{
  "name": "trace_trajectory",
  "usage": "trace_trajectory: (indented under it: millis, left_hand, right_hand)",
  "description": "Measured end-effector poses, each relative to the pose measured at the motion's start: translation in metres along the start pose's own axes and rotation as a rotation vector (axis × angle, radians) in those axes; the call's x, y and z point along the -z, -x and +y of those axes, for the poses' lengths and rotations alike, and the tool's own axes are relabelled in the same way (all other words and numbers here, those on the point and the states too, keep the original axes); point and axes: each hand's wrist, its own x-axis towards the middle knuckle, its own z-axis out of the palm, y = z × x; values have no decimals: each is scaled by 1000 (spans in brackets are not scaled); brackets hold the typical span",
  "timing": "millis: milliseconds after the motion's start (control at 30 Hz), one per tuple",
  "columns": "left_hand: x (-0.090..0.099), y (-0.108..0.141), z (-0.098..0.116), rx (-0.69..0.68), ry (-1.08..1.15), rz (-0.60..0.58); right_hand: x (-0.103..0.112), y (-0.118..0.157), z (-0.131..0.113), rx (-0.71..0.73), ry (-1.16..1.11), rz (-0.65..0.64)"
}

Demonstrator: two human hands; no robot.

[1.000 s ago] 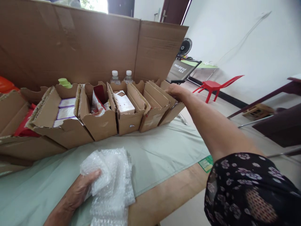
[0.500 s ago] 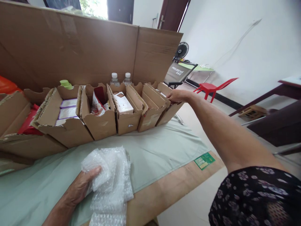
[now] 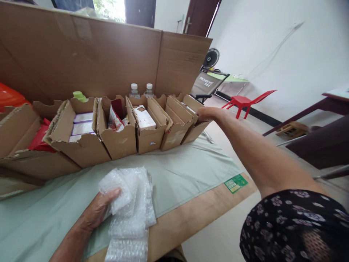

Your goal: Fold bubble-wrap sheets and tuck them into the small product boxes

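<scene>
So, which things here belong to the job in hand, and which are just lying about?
In hand or being reached for:
- bubble wrap, held in the left hand
- rightmost cardboard box, with the right hand at its rim

Apparently just lying about:
- red chair
- fan
- green card

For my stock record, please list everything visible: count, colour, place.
Boxes: at least six, brown, row
Panel: one, brown, behind boxes
Packet: one, red, left box
Packs: three visible, white, next box
Pouch: one, red-white, following box
Carton: one, white, central box
Bottles: two, clear, behind boxes
Large object: one, orange, left edge
Small object: one, lime, behind packs
Bubble wrap: one, clear, foreground
Cloth: one, green, under boxes
Card: one, green, table edge
Plastic chair: one, red, background
Folding chair: one, grey, background
Fan: one, dark, background
Left hand: one, holding bubble wrap
Right hand: one, rightmost box
Sleeve: one, black floral, right
</scene>
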Motion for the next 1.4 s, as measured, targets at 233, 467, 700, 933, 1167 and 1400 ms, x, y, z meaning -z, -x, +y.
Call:
trace_trajectory:
  millis: [233, 467, 700, 933, 1167, 1400]
  left_hand:
    - [-8, 2, 8, -9, 7, -15]
    - [-7, 3, 6, -27, -12, -46]
    - [-13, 3, 10, -105, -24, -81]
    - [-15, -1, 13, -209, 85, -171]
    - [-7, -7, 9, -238, 133, -217]
    - [-5, -4, 7, -236, 134, -256]
  right_hand:
    - [-3, 13, -10, -111, -30, 17]
    - [44, 58, 1, -232, -236, 432]
    - [39, 137, -52, 86, -636, 937]
    - [-34, 200, -179, 552, -721, 1006]
    - [-111, 211, -249, 640, -747, 713]
    - [-148, 230, -255, 474, -967, 508]
